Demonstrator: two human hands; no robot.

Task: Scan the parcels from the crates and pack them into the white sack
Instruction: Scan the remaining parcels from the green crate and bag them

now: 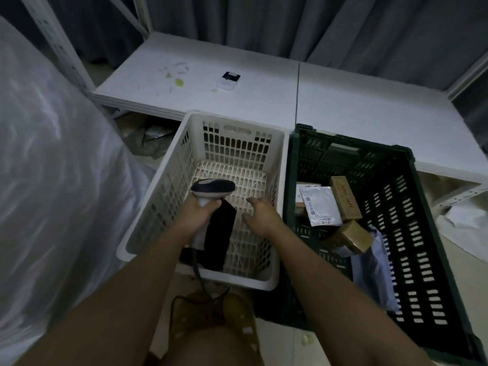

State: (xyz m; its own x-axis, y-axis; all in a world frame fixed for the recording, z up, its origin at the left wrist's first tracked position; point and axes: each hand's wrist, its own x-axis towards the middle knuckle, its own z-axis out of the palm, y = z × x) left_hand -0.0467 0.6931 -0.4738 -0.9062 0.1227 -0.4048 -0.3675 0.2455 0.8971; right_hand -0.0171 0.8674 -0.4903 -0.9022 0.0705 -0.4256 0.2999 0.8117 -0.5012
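The white sack (47, 154) bulges at far left, close enough to drop parcels in without stepping away. Over the white crate (148, 233), the left hand (196, 215) wraps its grip round the scanner (211, 190), head aimed forward; a black parcel (219, 239) lies just beneath it. The right hand (260, 213) hovers with fingers spread, holding nothing, probably reaching. The green crate (422, 233) beside holds the remaining parcels: a pale pouch (320, 206) and brown boxes (346, 199).

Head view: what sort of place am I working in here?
Probably a parcel sorting or packing room: a barcode scanner in the left hand, parcels in a green crate, and metal shelving.
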